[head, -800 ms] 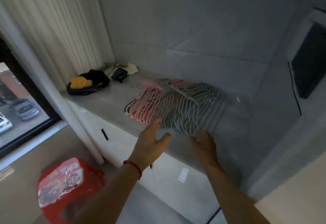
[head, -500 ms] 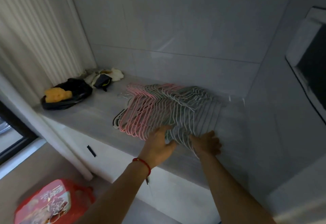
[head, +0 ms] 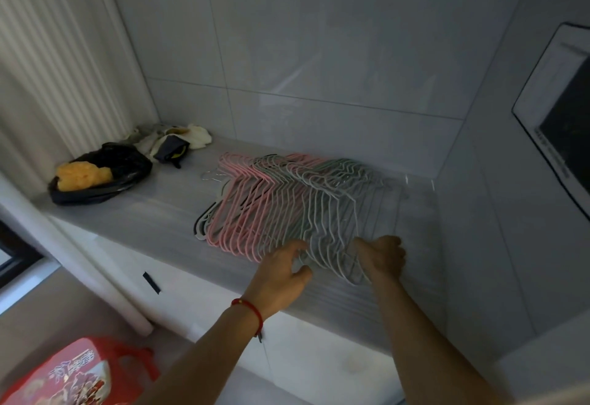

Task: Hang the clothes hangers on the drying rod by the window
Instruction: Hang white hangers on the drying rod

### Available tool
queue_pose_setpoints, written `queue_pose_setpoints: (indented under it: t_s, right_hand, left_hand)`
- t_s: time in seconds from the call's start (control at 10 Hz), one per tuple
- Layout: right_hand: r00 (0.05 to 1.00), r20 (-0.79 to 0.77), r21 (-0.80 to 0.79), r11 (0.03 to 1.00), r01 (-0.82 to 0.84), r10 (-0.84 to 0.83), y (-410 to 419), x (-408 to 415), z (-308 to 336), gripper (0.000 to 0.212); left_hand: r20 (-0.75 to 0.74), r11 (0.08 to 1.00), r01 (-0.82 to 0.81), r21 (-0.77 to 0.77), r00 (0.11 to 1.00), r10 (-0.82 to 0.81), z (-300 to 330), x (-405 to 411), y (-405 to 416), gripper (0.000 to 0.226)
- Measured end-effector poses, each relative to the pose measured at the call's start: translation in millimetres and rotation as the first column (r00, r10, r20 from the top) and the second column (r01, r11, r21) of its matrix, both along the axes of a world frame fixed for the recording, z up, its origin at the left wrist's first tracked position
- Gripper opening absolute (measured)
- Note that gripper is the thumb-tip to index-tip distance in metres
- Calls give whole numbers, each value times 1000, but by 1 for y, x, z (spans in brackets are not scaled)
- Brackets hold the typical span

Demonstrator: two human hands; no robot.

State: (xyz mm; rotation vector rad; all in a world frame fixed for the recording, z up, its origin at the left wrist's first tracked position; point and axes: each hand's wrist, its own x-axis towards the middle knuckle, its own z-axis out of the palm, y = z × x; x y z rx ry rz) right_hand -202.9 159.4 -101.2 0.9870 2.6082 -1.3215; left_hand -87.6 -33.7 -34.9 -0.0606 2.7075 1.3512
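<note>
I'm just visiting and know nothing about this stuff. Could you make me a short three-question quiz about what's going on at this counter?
1. True or false: the hangers lie fanned out flat on the counter.
2. Multiple choice: what sits inside the black bag near the curtain? A) a yellow-orange lump B) a green bottle C) a white plate
3. Fill in: the red string bracelet is on the ___ wrist.

Key: 1. True. 2. A. 3. Left; the left hand touches the near ends of the hangers, with its fingers at the wires, and the right hand curls over them beside it.
</note>
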Motion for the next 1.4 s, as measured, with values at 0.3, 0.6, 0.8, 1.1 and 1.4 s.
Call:
queue_pose_setpoints:
  t_s: [0.3, 0.6, 0.8, 1.1, 1.4]
  right_hand:
    - [851, -376, -496, 696, -518, 366, -31, 112, 81, 9]
    - [501, -508, -360, 356, -862, 700, -136, 203, 85, 23]
    - [276, -510, -450, 21, -893, 815, -180, 305, 96, 48]
    - [135, -467, -433, -93, -896, 874, -217, 469, 102, 34]
    - [-80, -510, -290, -259, -922, 857, -192, 657, 132, 25]
  left_hand:
    - [349, 665, -340, 665, 929, 126, 32, 30, 27, 35]
    - [408, 321, -670, 670, 693, 594, 44, 133, -12, 49]
    - [371, 119, -795, 595, 402, 837, 68, 257, -38, 53]
    - [253, 82, -839, 538, 253, 934, 80, 494, -40, 48]
    - [294, 36, -854, 519, 217, 931, 84, 685, -26, 46]
